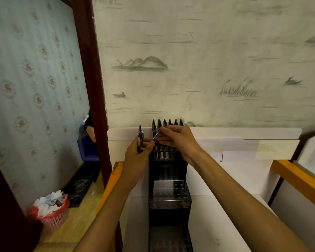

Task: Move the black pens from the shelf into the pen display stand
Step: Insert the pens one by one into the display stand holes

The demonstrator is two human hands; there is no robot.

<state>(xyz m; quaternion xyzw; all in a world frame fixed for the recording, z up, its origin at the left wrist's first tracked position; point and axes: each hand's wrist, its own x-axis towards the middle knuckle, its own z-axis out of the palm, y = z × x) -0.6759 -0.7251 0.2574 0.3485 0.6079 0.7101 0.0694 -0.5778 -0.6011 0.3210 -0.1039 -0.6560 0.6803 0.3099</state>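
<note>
Gripping upright black pens (pixel 140 140) in left hand (pixel 137 153), right hand (pixel 178 140) pinching slanted pen (pixel 156 136)

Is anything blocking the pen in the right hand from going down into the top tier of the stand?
The right hand pinches a pen just above the top tier of the stand. Pens already standing there crowd the back rows, and the left hand, gripping more pens, sits beside it. Free holes there aren't discernible.

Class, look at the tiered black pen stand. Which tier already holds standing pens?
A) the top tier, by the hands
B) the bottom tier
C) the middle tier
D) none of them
A: black pens stand in rows in the top tier of the pen stand, just behind the right hand; the lower tiers show only open holes.
</note>
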